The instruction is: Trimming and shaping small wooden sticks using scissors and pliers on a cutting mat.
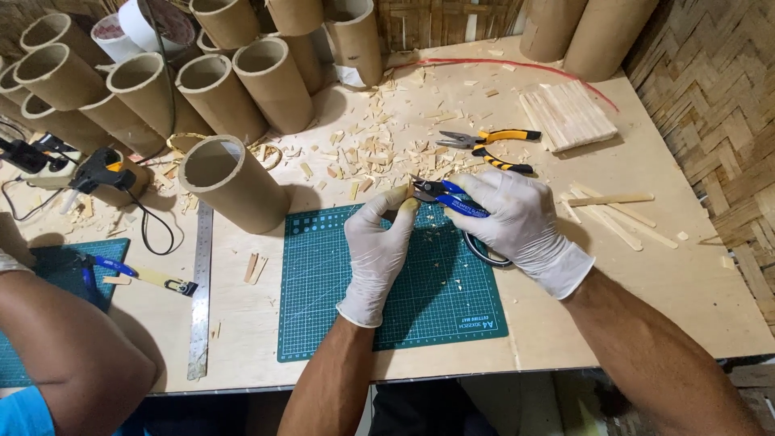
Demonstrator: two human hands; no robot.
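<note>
Our left hand (375, 246): pinching small wood piece (409, 203) | our right hand (517, 218): closed around blue-handled cutters (444, 196) | over green cutting mat (323, 323).

Bright, even light; sharp, soft shadows.

Blue plastic-handled metal cutters (440, 196); pale bare wood stick (406, 199); both hands in matt white rubber gloves; green matt cutting mat (339, 299); raw plywood table (646, 307); brown cardboard tubes (230, 182)
</note>
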